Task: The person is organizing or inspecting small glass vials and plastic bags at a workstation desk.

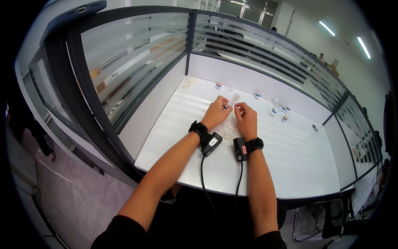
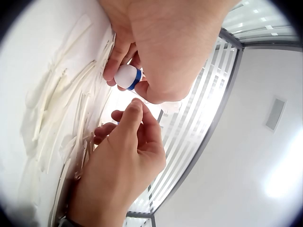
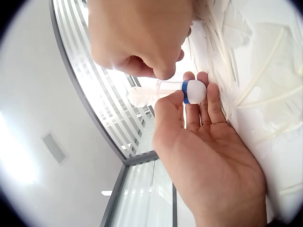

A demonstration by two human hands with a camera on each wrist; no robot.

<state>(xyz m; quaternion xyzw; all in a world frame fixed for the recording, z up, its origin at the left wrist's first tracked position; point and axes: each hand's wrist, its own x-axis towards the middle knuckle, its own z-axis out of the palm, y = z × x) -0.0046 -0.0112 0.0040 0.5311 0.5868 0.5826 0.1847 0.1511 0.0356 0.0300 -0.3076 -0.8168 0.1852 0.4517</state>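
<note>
My left hand [image 1: 216,113] grips a shuttlecock [image 3: 194,91] by its white rounded head and blue band, thumb on one side and fingers on the other. From the band a clear, pale shaft part leads to a white feather [image 3: 140,96], which shows above both hands in the head view. Close beside it is my right hand [image 1: 247,119], with thumb and index fingertips brought together at the shuttlecock's shaft side. I cannot tell whether a quill is between those fingertips. Loose white feathers [image 2: 61,101] lie on the table under the hands.
Several white-and-blue shuttlecock heads, one of them a head with an orange top [image 1: 218,85], stand toward the back of the white table [image 1: 290,166]. More feathers [image 1: 189,82] lie at the back left corner. Partition panels [image 1: 257,74] enclose the table's back and sides.
</note>
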